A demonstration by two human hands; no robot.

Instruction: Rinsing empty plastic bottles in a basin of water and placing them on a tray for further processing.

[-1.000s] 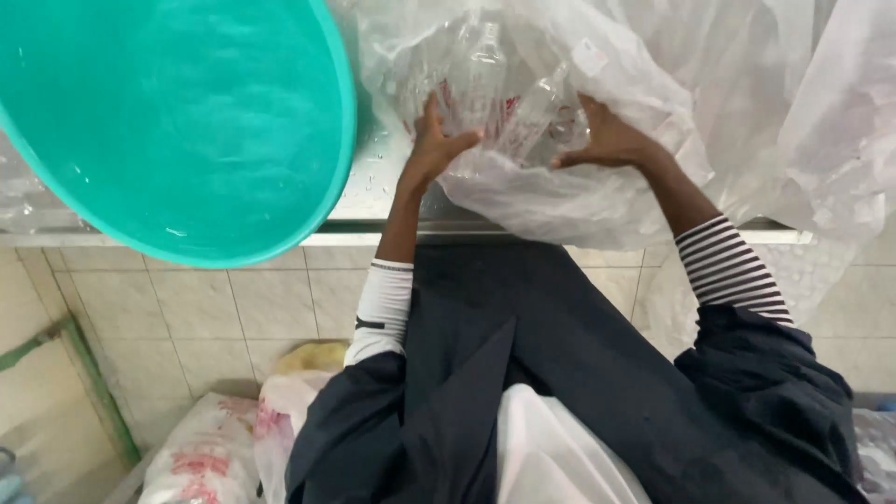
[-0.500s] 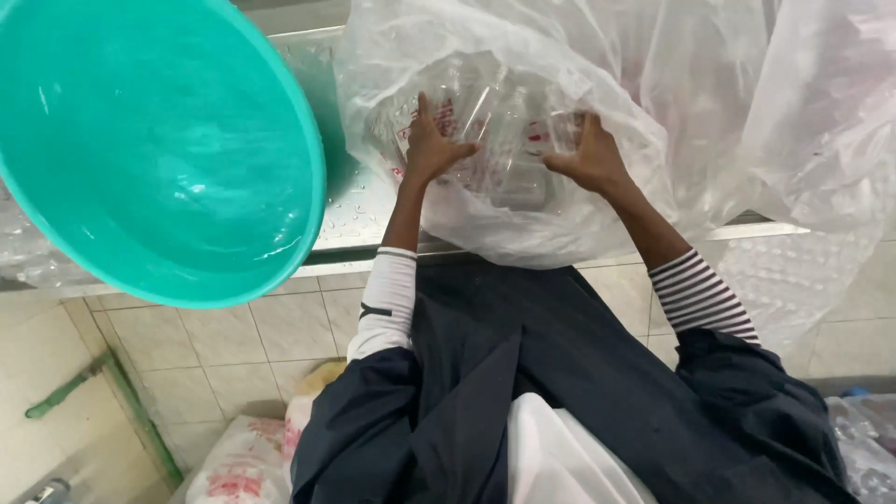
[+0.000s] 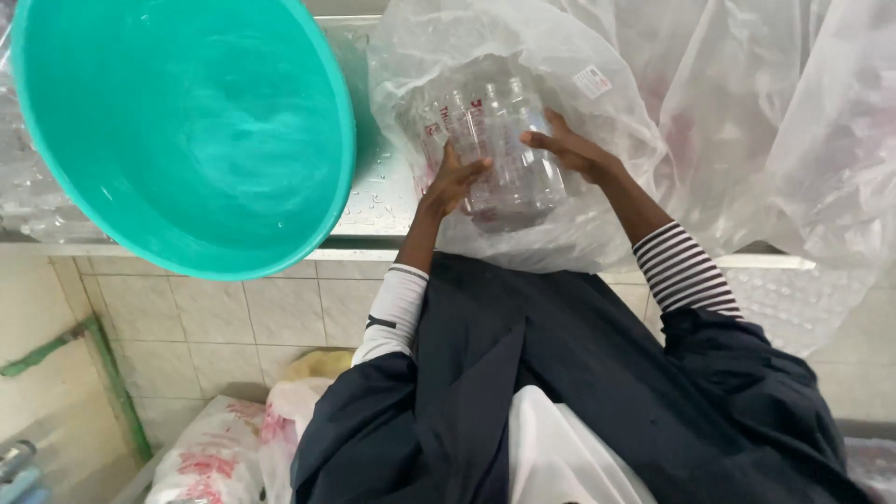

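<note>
Only the head view here, looking straight down at the person's own arms. Both hands are inside a big clear crinkly plastic bag (image 3: 560,233) that slumps on the wet steel counter (image 3: 373,201), and between them they're squeezing a cluster of clear plastic bottles with red print (image 3: 499,154), sitting at about 12 o'clock from the person's chest. The left hand (image 3: 455,182) presses in from the 9 o'clock side, fingers curled against the bottles' walls, and the right hand (image 3: 569,149) comes in from 3 o'clock with its fingers spread flat over the outer bottle, so neither one is closed around a single bottle; it's more of a two-palm clamp, which looks like the only way to keep several slippery round bottles together at once. The bag's mouth is bunched up around the wrists, probably just because the arms are shoved in. Over at 10 o'clock a large round teal plastic basin (image 3: 187,131) leans tilted with its rim hanging out over the counter edge, hollow side facing up at the camera and nothing inside it, close beside the bag. More cloudy plastic sheeting (image 3: 793,121) piles up at 2 o'clock. Down below are white wall tiles (image 3: 215,317) and a printed white sack on the floor (image 3: 210,457).
</note>
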